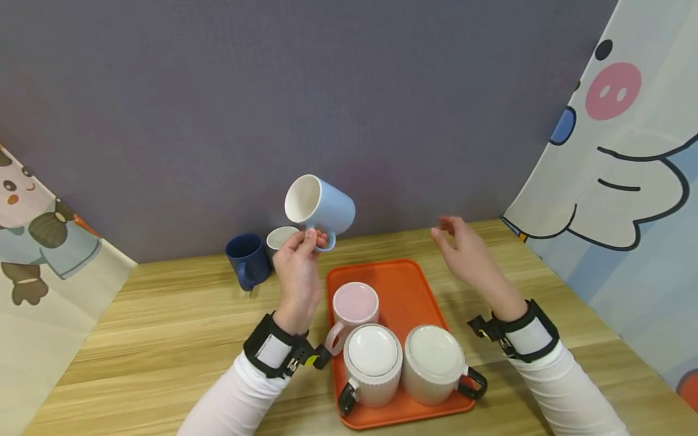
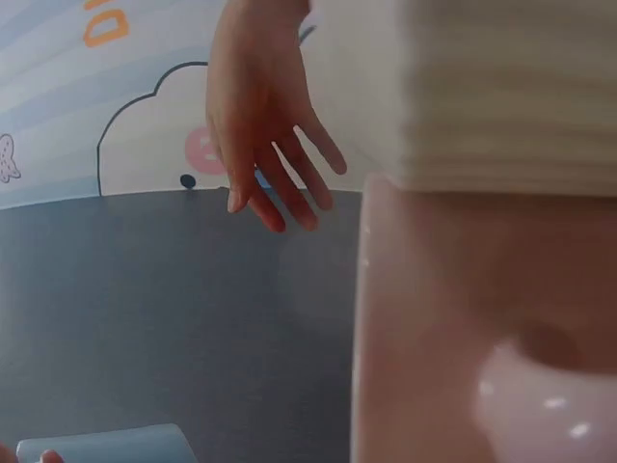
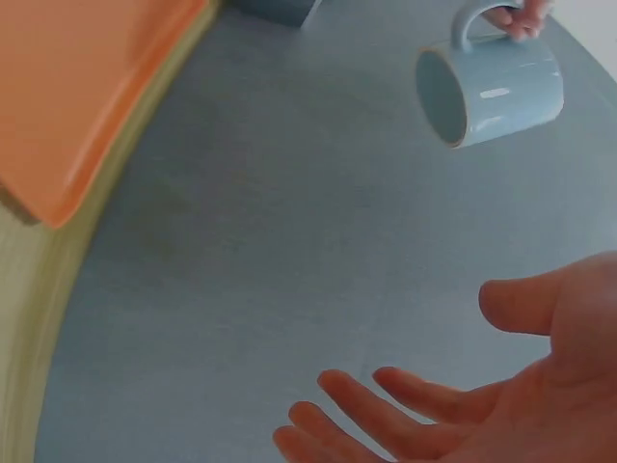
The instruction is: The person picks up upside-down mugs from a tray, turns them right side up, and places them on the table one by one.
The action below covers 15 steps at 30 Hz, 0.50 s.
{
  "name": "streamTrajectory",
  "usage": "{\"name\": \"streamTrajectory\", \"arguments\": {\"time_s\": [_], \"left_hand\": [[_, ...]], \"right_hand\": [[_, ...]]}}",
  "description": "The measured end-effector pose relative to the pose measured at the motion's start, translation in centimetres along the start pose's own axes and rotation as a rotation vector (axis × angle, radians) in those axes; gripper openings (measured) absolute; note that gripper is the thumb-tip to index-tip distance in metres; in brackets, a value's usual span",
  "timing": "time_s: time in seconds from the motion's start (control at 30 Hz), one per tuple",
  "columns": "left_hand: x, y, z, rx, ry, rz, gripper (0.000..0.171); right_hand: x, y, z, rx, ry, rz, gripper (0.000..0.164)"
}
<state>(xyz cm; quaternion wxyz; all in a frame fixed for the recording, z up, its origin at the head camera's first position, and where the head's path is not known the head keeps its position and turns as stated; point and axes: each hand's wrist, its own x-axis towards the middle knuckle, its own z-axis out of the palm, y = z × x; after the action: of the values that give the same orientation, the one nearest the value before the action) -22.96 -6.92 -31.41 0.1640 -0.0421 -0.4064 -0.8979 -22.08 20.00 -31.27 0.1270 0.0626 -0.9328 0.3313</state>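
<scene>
My left hand [image 1: 299, 275] grips a light blue mug [image 1: 334, 209] by its handle, holding it in the air above the far end of the orange tray [image 1: 400, 275]. The mug is tipped on its side, its mouth toward the left. My right hand [image 1: 466, 251] is empty, to the right of the tray, with fingers spread in the right wrist view. On the tray, a pink mug [image 1: 355, 303] and two white mugs with black handles, one on the left [image 1: 373, 357] and one on the right [image 1: 434, 363], stand upside down.
A dark blue mug [image 1: 248, 260] and a mug with a white inside [image 1: 280, 237] stand upright by the grey wall [image 1: 327, 91], left of the tray. Cartoon-printed curtains hang at the left [image 1: 49, 224] and right [image 1: 638, 175] of the wooden table [image 1: 180, 327].
</scene>
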Motion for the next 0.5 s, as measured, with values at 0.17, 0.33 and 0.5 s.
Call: {"name": "streamTrajectory", "arguments": {"time_s": [0.17,0.33,0.5], "left_hand": [[0.3,-0.3,-0.5,0.056,0.01,0.017,0.021],[0.8,-1.0,-1.3,0.085,0.022,0.05,0.018],[1.2,-1.6,-1.9,0.123,0.056,0.035,0.017]], "right_hand": [[0.0,0.8,0.5,-0.074,0.034,-0.029,0.06],[-0.1,1.9,1.1,-0.133,0.055,-0.046,0.06],[-0.4,3.0,2.0,-0.157,0.074,-0.052,0.058]]}}
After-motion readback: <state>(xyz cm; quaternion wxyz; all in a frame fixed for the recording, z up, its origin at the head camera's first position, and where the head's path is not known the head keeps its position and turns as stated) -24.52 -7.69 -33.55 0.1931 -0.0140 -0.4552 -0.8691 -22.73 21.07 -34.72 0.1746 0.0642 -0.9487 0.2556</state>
